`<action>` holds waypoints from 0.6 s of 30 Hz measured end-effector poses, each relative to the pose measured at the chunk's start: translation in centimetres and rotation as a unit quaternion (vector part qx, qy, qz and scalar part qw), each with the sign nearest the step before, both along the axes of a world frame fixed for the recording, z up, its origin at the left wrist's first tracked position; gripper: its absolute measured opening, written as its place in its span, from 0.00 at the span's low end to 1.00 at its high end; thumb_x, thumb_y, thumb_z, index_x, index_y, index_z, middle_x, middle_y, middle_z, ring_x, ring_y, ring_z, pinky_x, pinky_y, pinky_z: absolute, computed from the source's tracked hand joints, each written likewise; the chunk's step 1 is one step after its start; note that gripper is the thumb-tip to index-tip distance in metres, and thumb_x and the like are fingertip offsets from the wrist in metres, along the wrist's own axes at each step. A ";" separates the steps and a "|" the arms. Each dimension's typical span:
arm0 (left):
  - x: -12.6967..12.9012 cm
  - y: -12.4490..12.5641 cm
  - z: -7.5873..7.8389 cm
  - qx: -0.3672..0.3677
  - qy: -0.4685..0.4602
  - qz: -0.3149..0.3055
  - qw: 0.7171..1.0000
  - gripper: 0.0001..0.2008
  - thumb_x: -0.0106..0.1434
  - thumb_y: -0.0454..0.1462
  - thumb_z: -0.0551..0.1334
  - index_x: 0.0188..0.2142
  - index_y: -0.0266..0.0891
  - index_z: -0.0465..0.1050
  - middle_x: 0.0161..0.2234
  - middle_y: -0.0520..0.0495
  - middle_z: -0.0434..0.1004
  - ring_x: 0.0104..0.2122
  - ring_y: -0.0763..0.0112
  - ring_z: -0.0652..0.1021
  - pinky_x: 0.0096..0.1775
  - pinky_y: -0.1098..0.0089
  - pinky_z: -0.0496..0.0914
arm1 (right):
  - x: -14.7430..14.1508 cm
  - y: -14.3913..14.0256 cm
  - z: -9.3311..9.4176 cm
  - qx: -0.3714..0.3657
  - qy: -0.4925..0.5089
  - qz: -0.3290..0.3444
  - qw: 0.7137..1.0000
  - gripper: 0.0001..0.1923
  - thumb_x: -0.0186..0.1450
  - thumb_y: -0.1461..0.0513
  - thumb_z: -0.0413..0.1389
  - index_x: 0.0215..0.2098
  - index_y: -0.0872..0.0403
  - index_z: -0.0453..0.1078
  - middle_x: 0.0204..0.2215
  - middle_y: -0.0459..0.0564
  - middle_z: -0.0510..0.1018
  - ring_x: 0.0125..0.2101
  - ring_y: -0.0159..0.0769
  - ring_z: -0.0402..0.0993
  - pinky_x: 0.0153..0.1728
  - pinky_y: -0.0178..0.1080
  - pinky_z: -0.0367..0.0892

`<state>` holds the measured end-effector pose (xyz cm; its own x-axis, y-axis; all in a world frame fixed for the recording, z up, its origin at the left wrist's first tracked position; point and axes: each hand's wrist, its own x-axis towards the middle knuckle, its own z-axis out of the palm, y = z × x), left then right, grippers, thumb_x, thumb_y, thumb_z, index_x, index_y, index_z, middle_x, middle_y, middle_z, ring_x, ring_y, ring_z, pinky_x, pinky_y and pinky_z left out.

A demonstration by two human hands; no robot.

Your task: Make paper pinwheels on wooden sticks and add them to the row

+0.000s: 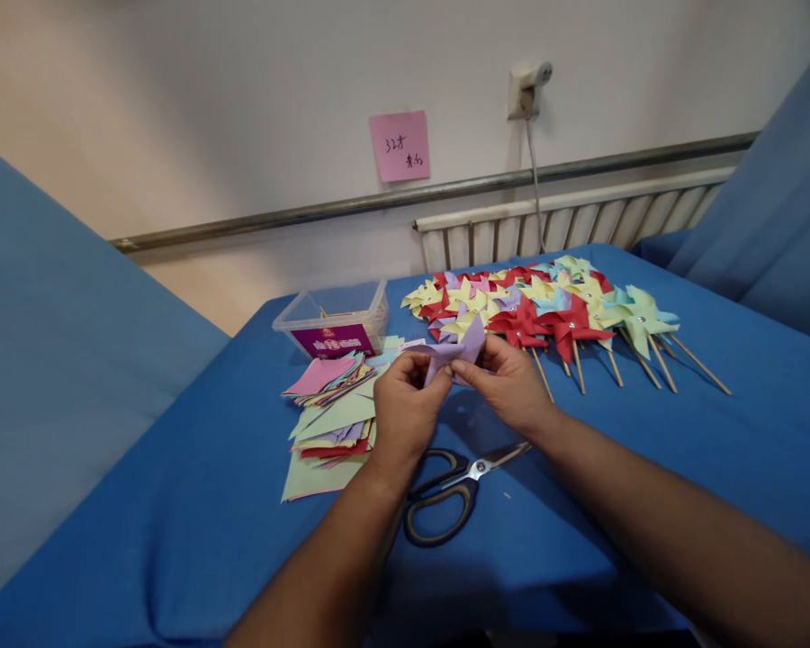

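Between my two hands, above the middle of the table, is a purple paper pinwheel (471, 344) with folded blades. My left hand (409, 396) pinches its left side, thumb pressed toward the centre. On the other side my right hand (509, 382) grips it, the thumb tip close to the left one. No stick shows on this pinwheel; its underside is hidden by my fingers. Below my hands lie black-handled scissors (469, 479) with the blades pointing right. Stacks of coloured paper (334, 423) lie just left of my left hand.
Behind the paper stands a clear plastic box (337, 306) with a purple label and thin sticks inside. Finished pinwheels (523, 322) on wooden sticks are heaped at the back right. A radiator (567, 220) and metal pipe (297, 216) run along the wall; blue cloth hangs at both sides.
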<state>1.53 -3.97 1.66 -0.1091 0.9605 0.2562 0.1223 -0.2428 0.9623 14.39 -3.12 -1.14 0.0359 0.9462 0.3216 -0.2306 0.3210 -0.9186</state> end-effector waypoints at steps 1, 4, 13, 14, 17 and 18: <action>0.0 0.0 -0.1 0.002 -0.001 -0.001 1.000 0.09 0.49 0.37 0.70 0.29 0.37 0.73 0.24 0.54 0.74 0.23 0.75 0.71 0.29 0.73 0.66 | 0.0 0.0 0.0 -0.002 0.005 0.000 1.000 0.12 0.56 0.55 0.64 0.35 0.50 0.72 0.32 0.47 0.80 0.35 0.38 0.76 0.39 0.44 0.74; -0.1 0.1 -0.2 0.003 0.009 -0.006 1.000 0.09 0.49 0.38 0.69 0.28 0.37 0.73 0.24 0.53 0.74 0.23 0.75 0.71 0.28 0.73 0.66 | -0.1 0.0 -0.1 -0.008 0.013 -0.002 1.000 0.11 0.55 0.56 0.65 0.34 0.50 0.71 0.32 0.47 0.80 0.34 0.38 0.76 0.38 0.43 0.73; -0.2 0.2 -0.3 -0.001 0.030 0.000 1.000 0.09 0.49 0.39 0.69 0.27 0.37 0.73 0.23 0.53 0.73 0.23 0.74 0.71 0.28 0.73 0.64 | -0.3 -0.2 -0.3 -0.004 -0.018 -0.041 0.999 0.10 0.56 0.58 0.64 0.33 0.52 0.71 0.30 0.46 0.79 0.32 0.36 0.75 0.36 0.41 0.72; -0.2 0.2 -0.3 0.000 0.029 0.000 1.000 0.09 0.49 0.39 0.69 0.27 0.37 0.73 0.23 0.53 0.73 0.23 0.74 0.71 0.28 0.73 0.64 | -0.3 -0.2 -0.3 -0.004 -0.015 -0.040 0.999 0.10 0.56 0.58 0.64 0.33 0.52 0.71 0.30 0.46 0.79 0.32 0.36 0.75 0.36 0.41 0.72; -0.2 0.0 -0.1 0.004 0.024 -0.003 1.000 0.09 0.50 0.38 0.69 0.27 0.37 0.73 0.23 0.53 0.73 0.23 0.75 0.71 0.28 0.73 0.65 | -0.3 -0.2 -0.1 -0.003 0.004 -0.024 1.000 0.10 0.56 0.57 0.64 0.34 0.51 0.71 0.30 0.45 0.79 0.32 0.36 0.75 0.36 0.41 0.72; -0.1 0.0 -0.1 0.005 0.024 -0.006 1.000 0.08 0.50 0.38 0.69 0.27 0.36 0.73 0.23 0.53 0.73 0.23 0.75 0.70 0.28 0.73 0.65 | -0.2 -0.2 -0.1 -0.002 0.008 -0.015 1.000 0.10 0.56 0.57 0.63 0.34 0.51 0.71 0.30 0.45 0.79 0.33 0.36 0.75 0.37 0.41 0.72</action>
